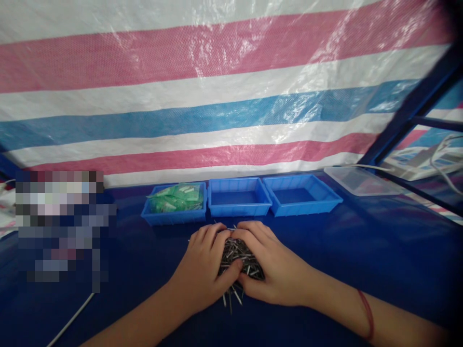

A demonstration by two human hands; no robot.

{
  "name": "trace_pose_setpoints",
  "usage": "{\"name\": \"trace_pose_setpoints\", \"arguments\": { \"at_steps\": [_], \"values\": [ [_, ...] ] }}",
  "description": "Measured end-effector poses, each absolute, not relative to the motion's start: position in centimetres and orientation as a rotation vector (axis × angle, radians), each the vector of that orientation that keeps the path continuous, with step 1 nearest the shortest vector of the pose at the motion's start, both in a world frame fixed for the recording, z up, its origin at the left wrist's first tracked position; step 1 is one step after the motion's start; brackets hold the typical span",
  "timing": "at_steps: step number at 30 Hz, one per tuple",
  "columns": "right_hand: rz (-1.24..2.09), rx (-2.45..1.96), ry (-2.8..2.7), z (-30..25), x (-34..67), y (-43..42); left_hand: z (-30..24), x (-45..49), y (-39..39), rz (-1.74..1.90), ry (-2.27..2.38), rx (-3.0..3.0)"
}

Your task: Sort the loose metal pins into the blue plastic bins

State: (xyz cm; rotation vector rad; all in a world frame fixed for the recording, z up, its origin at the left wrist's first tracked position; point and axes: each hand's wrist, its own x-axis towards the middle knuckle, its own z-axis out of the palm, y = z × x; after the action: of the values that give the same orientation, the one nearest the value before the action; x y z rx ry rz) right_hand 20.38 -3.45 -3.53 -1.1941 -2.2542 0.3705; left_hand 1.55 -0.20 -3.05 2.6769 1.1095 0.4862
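nails between hands, near tray edges

Work Area: Enclosure and Surface

The rear boundary is a glossy woven plastic sheet with broad white, pinkish-red and blue stripes. Its surface is creased and shows streaks of white glare across the upper centre and right. A smooth, dark blue tabletop extends forward from the sheet's lower edge. At right, a slanted dark blue frame member borders an opening; additional striped sheeting is visible beyond it.
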Motion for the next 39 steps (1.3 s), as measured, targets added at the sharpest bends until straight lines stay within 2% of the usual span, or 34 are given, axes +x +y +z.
{"name": "trace_pose_setpoints", "arguments": {
  "at_steps": [6, 12, 20, 27, 35, 39],
  "values": [
    [0.329, -1.131, -2.129, -4.1, 19.9, -3.2, -3.8, 3.5, -0.8, 0.716, 1.188, 2.603],
    [0.083, -1.081, -2.098, -3.0, 21.2, -2.0, -3.8, 3.8, -1.1, 0.829, 1.297, 2.570],
    [-0.189, -1.166, -2.162, -2.7, 22.1, 1.2, -2.8, 2.1, -2.7, 0.571, 1.073, 2.788],
    [-0.139, -1.258, -2.230, -3.5, 22.6, 2.4, -3.7, 1.8, -3.4, 0.332, 0.939, 2.859],
    [-0.075, -1.198, -2.207, -2.2, 23.0, 1.9, -3.1, 1.9, -2.9, 0.353, 0.966, 2.842],
    [-0.088, -1.327, -2.019, -1.2, 25.1, 0.8, -2.9, 1.3, -2.2, 0.423, 0.942, 2.909]
  ]
}}
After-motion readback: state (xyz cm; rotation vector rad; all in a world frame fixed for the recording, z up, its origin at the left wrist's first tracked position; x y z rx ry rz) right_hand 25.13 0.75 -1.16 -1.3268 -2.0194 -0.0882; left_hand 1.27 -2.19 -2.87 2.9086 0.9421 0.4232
